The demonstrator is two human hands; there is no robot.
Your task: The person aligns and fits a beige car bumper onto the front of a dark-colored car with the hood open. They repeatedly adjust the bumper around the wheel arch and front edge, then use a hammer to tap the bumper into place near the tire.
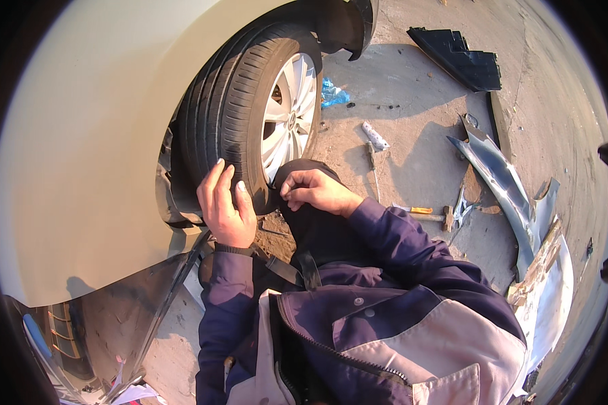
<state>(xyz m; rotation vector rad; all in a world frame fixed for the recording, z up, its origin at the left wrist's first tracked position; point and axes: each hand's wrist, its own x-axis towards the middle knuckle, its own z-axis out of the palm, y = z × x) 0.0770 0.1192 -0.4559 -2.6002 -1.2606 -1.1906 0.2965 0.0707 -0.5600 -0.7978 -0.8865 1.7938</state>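
My left hand (226, 209) is raised against the lower tread of the car's black tyre (209, 108), its fingers stretched out. My right hand (314, 192) is over my dark-clad knee (307, 239), right of my left hand, with its fingers curled toward the thumb; I cannot make out whether something small is between them. The tyre has a silver multi-spoke wheel (290, 121) and stands in the wheel arch of a pale car body (81, 148), which fills the left of the view.
On the concrete ground (412, 88) at right lie black plastic pieces (456, 57), torn silver panels (493, 175), a hammer (446, 218) with tools beside it, and a white cylindrical item (375, 135). Blue plastic (334, 93) lies behind the wheel. Long trim pieces (155, 324) are at the lower left.
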